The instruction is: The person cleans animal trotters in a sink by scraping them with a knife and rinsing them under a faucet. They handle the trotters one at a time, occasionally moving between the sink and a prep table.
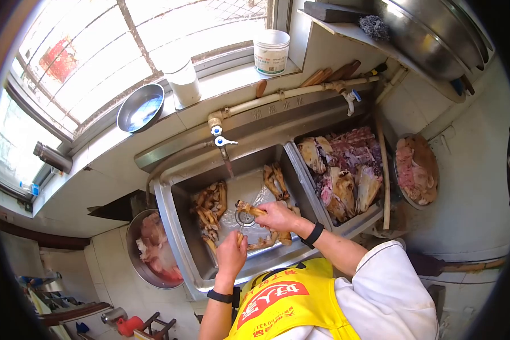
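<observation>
Over the left basin of the steel sink [165,198], my right hand [280,217] is closed around an animal foot [247,208], its hoof end pointing left. My left hand [231,255] is closed just below it, near the front of the basin. A small yellowish-brown end sticks up from its fingers; what it belongs to I cannot make out. A pile of animal feet [211,204] lies along the basin's left side. More feet [275,180] lie at the right side, and others lie near the front, partly behind my hands.
The right basin holds skinned animal heads and meat [345,164]. A tap [224,141] hangs over the left basin. A metal bowl of meat in reddish water [156,249] stands left of the sink; a tray of meat [416,170] stands right. White buckets [271,54] line the sill.
</observation>
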`<state>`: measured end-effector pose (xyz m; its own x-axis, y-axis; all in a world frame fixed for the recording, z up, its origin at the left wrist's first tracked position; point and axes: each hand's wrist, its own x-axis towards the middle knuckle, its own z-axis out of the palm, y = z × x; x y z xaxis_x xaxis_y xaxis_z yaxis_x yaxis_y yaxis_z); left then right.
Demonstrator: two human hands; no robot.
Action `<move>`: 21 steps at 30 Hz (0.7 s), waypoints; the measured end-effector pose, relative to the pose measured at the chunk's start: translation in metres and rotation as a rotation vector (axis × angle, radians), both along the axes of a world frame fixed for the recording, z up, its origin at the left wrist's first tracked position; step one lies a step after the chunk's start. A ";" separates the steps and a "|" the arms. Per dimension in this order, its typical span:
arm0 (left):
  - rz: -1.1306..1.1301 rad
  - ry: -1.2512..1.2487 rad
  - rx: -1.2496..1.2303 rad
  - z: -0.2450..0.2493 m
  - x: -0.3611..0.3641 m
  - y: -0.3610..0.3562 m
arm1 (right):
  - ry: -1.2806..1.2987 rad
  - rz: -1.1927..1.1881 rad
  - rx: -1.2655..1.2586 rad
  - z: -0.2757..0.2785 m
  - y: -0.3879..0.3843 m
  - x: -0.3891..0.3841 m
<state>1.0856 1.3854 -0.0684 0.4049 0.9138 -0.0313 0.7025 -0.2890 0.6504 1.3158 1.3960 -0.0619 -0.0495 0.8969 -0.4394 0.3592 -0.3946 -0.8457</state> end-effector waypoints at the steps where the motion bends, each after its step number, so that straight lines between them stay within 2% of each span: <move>1: 0.004 -0.002 -0.004 0.000 0.000 0.000 | -0.002 0.004 -0.004 0.003 -0.001 0.001; 3: -0.007 0.031 0.052 0.000 0.000 0.000 | -0.166 0.043 0.231 0.007 -0.004 0.002; 6: -0.015 0.127 0.074 -0.010 -0.001 -0.005 | -0.191 0.088 0.326 0.010 -0.006 0.002; 7: -0.010 0.127 0.069 -0.012 -0.001 -0.006 | -0.190 0.094 0.322 0.007 -0.008 0.001; 9: -0.012 0.183 0.055 -0.017 -0.001 -0.010 | -0.361 0.127 0.395 -0.001 -0.012 -0.004; 13: 0.023 0.159 -0.016 -0.024 0.009 -0.011 | -0.463 0.212 0.427 0.007 -0.013 -0.010; 15: 0.013 0.147 -0.028 -0.026 0.017 -0.005 | -0.565 0.240 0.527 0.005 -0.012 -0.010; 21: 0.004 0.115 -0.078 -0.037 0.028 0.009 | -0.710 0.299 0.533 0.008 -0.002 -0.003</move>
